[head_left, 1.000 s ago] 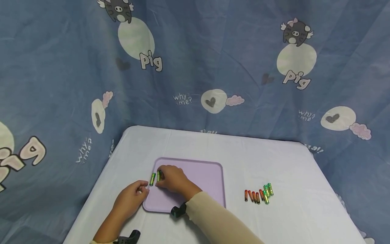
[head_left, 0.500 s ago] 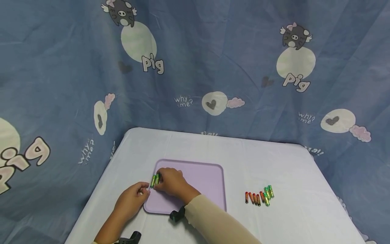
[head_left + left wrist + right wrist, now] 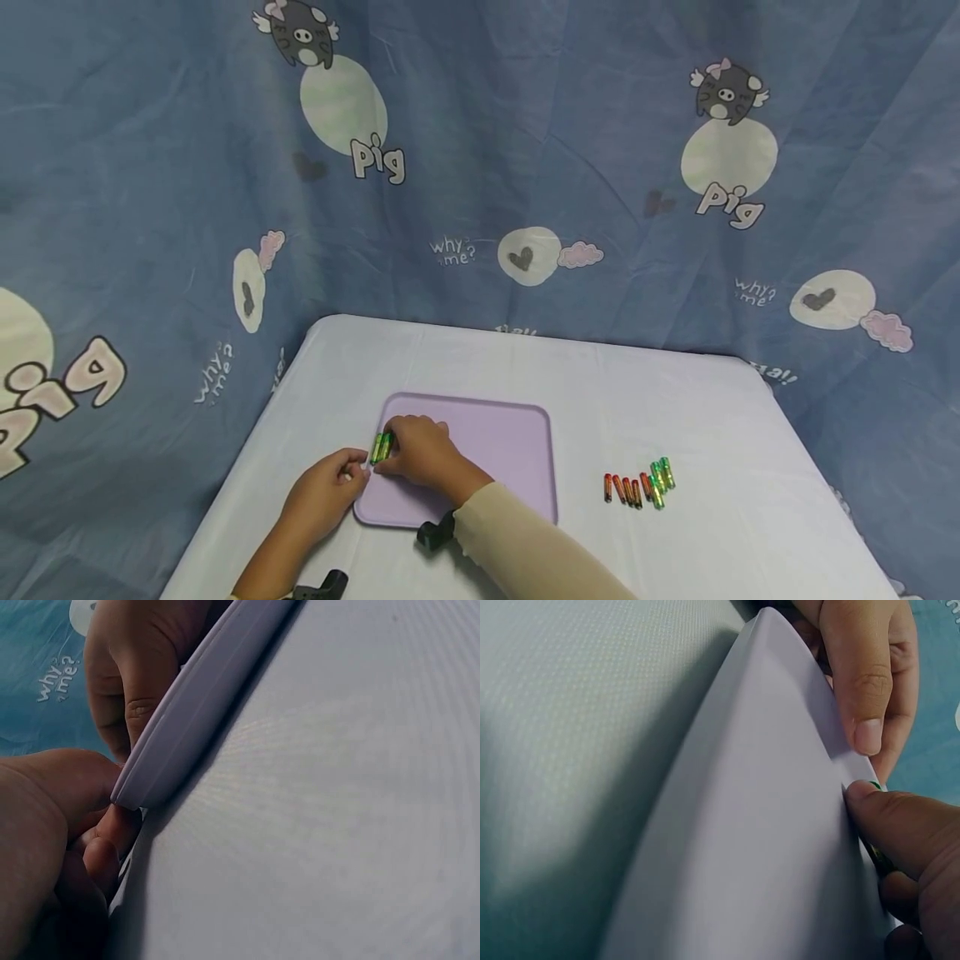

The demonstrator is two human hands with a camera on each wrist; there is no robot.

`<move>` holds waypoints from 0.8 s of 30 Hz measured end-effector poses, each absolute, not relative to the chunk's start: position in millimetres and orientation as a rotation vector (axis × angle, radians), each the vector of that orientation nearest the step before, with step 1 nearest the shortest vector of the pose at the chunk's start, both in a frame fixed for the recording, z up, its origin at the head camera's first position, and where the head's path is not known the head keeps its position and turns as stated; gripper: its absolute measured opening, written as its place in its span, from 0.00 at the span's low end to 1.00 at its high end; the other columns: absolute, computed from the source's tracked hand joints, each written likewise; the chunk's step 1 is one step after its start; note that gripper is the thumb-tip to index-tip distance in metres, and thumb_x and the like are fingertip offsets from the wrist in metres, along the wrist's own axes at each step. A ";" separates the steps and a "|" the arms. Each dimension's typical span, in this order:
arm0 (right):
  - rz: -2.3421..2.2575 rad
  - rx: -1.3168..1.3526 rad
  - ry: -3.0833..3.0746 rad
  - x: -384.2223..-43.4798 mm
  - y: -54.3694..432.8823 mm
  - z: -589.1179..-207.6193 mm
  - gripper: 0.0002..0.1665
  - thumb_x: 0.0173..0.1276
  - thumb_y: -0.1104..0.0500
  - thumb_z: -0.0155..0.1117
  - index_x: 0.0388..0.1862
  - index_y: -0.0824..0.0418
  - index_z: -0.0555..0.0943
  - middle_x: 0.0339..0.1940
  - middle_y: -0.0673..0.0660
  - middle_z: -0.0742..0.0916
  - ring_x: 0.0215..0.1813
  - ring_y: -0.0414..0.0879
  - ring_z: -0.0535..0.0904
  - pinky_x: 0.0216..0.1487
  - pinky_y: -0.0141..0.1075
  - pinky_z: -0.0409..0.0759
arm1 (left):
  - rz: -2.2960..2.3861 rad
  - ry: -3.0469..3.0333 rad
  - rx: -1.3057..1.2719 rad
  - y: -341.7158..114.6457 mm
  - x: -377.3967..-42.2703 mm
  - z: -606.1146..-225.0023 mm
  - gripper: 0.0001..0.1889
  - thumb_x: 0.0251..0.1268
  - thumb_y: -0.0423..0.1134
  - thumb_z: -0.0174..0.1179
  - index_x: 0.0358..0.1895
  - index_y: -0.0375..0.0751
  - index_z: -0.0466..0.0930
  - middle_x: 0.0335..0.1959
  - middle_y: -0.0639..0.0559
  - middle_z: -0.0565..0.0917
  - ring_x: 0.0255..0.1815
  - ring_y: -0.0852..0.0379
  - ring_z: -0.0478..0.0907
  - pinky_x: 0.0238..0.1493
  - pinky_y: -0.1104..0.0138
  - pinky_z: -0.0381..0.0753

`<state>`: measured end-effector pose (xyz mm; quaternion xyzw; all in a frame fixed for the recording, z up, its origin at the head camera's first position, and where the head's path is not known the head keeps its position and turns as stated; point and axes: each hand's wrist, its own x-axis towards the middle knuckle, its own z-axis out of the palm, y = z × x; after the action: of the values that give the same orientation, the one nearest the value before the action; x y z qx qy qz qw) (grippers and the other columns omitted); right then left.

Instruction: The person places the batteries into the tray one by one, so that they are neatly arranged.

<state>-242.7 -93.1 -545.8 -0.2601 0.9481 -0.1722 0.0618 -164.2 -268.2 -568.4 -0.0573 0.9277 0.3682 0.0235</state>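
Note:
In the head view, two green-and-gold batteries (image 3: 377,448) lie side by side at the left edge of a lilac tray (image 3: 480,442). My right hand (image 3: 426,450) pinches the right one of the pair, thumb at its near end and fingers at its far end. Only a sliver of that battery (image 3: 877,859) shows past the thumb in the right wrist view. My left hand (image 3: 321,490) grips the tray's left rim; in the left wrist view the thumb lies over the rim (image 3: 169,742) and the fingers curl below it.
Right of the tray, several red batteries (image 3: 628,490) lie in a loose row on the white table (image 3: 720,417). Several green batteries (image 3: 663,477) lie at the row's right end. A blue patterned curtain (image 3: 465,167) hangs behind the table.
My right hand has slid its battery left until it lies against the other green one; before, a gap showed between them. The left hand has stayed at the tray rim.

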 end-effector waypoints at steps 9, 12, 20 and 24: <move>-0.471 -0.784 2.890 -241.6 -93.9 -545.5 0.29 0.57 0.35 0.81 0.51 0.46 0.82 0.33 0.39 0.81 0.37 0.36 0.74 0.38 0.39 0.65 | 1.124 2.879 -0.168 -268.5 -165.1 -569.3 0.18 0.71 0.44 0.64 0.60 0.43 0.84 0.35 0.58 0.80 0.33 0.59 0.73 0.37 0.64 0.69; -0.468 -0.783 2.893 -242.2 -93.7 -545.9 0.30 0.57 0.34 0.80 0.52 0.46 0.82 0.34 0.39 0.81 0.37 0.37 0.74 0.38 0.39 0.66 | 1.130 2.880 -0.164 -268.3 -165.5 -568.6 0.18 0.71 0.44 0.65 0.60 0.43 0.84 0.35 0.57 0.80 0.34 0.58 0.73 0.37 0.64 0.70; -0.507 -0.774 2.856 -241.6 -89.7 -542.4 0.36 0.56 0.33 0.80 0.59 0.47 0.82 0.39 0.39 0.83 0.41 0.36 0.75 0.41 0.39 0.66 | 1.119 2.878 -0.150 -268.6 -166.2 -570.2 0.19 0.71 0.45 0.65 0.61 0.43 0.83 0.35 0.58 0.80 0.33 0.58 0.72 0.36 0.64 0.69; -0.552 -0.775 2.825 -241.5 -86.4 -540.2 0.40 0.56 0.34 0.81 0.64 0.48 0.80 0.43 0.39 0.84 0.43 0.36 0.76 0.42 0.38 0.67 | 1.107 2.890 -0.142 -269.0 -165.2 -570.0 0.20 0.72 0.46 0.64 0.61 0.43 0.83 0.35 0.58 0.81 0.34 0.59 0.73 0.38 0.62 0.70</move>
<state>-241.5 -86.4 -540.2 -0.2593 0.9447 -0.1844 0.0800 -165.2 -269.0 -570.0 -0.0457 0.9327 0.3571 0.0217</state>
